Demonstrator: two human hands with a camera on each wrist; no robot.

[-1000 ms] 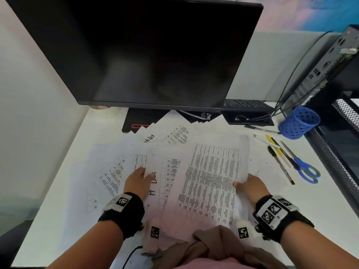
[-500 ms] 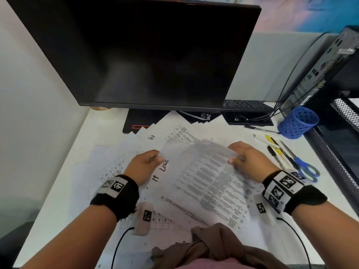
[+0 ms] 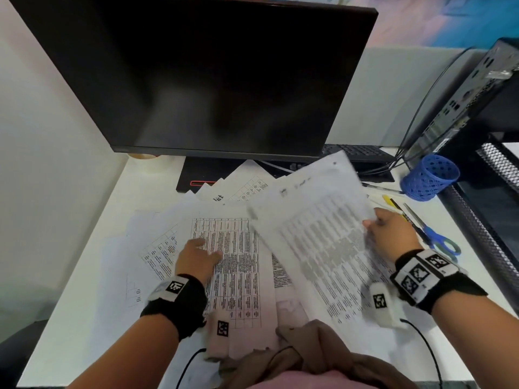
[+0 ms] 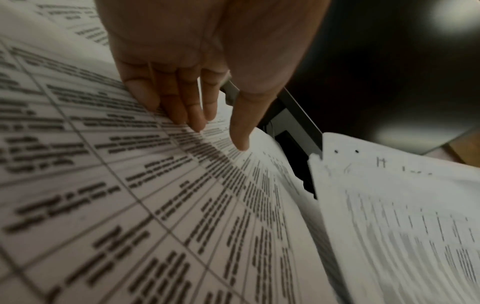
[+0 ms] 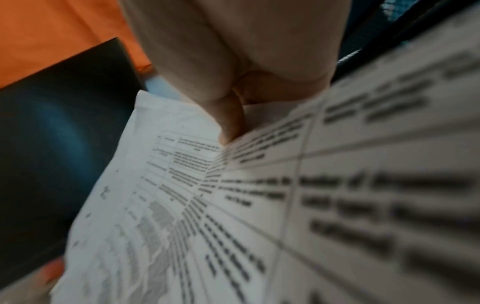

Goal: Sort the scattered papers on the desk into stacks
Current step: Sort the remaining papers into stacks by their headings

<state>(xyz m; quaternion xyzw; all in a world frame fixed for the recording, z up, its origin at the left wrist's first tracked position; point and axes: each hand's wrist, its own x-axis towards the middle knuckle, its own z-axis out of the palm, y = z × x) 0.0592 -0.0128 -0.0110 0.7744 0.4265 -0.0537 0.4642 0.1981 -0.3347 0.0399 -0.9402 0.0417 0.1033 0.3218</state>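
While the left hand (image 3: 198, 258) lies flat with straight fingers (image 4: 192, 111) on a printed table sheet (image 3: 233, 265), seemingly to stop the loose papers (image 3: 157, 248) sliding, the right hand (image 3: 389, 237) pinches the edge of a lifted sheet (image 3: 317, 234), thumb and fingers clamped on it. That page hangs tilted above the desk (image 3: 92, 276), probably bound for a stack. Beyond lie scissors (image 3: 438, 240), a blue pen cup (image 3: 429, 176) and the dark monitor (image 3: 213, 77).

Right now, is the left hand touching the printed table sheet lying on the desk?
Touching. The left wrist view shows the left hand with straight fingers resting their tips on the printed table sheet.
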